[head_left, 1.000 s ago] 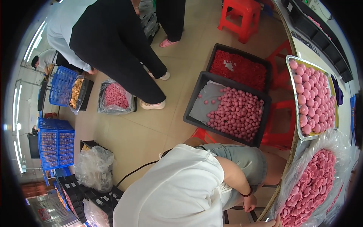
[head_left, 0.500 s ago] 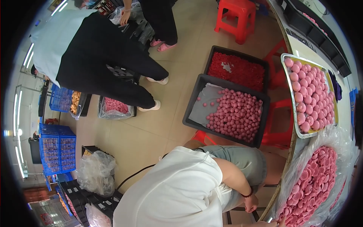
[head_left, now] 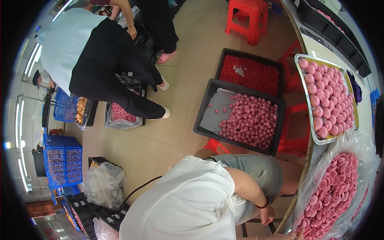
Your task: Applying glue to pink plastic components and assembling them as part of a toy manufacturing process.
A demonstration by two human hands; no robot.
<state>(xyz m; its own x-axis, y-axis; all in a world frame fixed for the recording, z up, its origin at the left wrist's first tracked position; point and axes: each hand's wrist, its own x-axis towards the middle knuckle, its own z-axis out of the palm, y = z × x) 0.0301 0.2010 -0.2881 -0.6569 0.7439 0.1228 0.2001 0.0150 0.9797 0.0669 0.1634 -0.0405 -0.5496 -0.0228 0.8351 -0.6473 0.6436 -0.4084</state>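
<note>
My left hand is closed in a fist beside the table edge, above my lap, with a dark red bracelet on the wrist. What its fingers hold, if anything, is hidden. At the lower rim my right hand shows only in part, its visible fingers stretched out and apart at the near edge of a heap of pink cup-shaped pieces. The heap lies on a clear plastic sheet on the table. Beyond it stands a metal tray filled with pink balls.
Left of the table, a black bin holds more pink balls. Behind it, another bin holds red pieces. Red stools stand nearby. One person bends over crates; another stands behind. Blue baskets are at the far left.
At the upper left, the bending person has shifted slightly right, and the other person's arm has moved. My left fist stays about where it was; my right hand has shifted slightly among the pink pieces.
</note>
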